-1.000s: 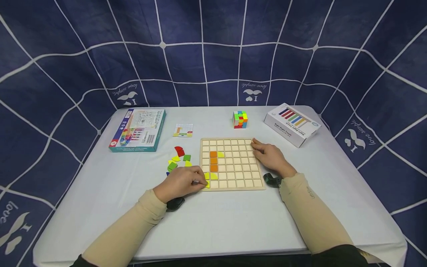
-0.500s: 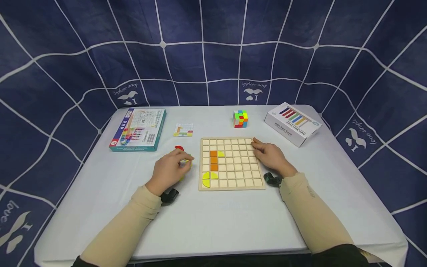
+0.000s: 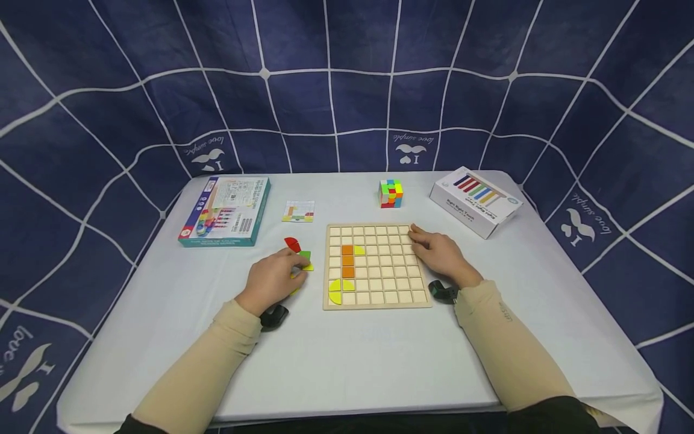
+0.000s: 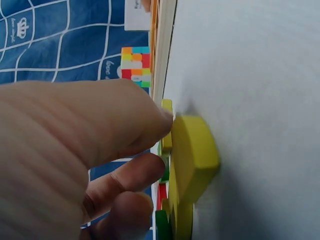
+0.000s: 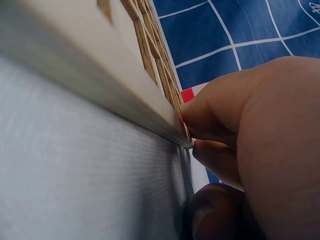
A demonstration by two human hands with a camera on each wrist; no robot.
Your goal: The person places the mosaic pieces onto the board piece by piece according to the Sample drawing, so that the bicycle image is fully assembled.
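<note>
My left hand (image 3: 275, 278) is bent over a loose pile of coloured pieces left of the wooden grid board (image 3: 401, 306). In the left wrist view, its thumb tip meets a yellow piece (image 4: 195, 155), with a gap between thumb and fingers. A green square (image 3: 305, 255) and red quarter-circle pieces (image 3: 293, 243) show past the fingertips; the palm hides others. My right hand (image 3: 441, 256) holds the board's far right corner, thumb and finger at the rim (image 5: 150, 110). Set in the board are orange squares (image 3: 347, 261) and several yellow quarter-circles (image 3: 335, 298).
A small pattern card (image 3: 298, 211) lies beyond the pile. The flat teal-edged box (image 3: 225, 211) is at the back left. A puzzle cube (image 3: 390, 194) and a white box (image 3: 477, 202) stand behind the board. A white cloth (image 3: 352, 367) covers the table.
My left hand has left the board's near left corner, where a yellow quarter-circle now lies, and moved back and left to the loose pieces. The right hand has stayed put.
</note>
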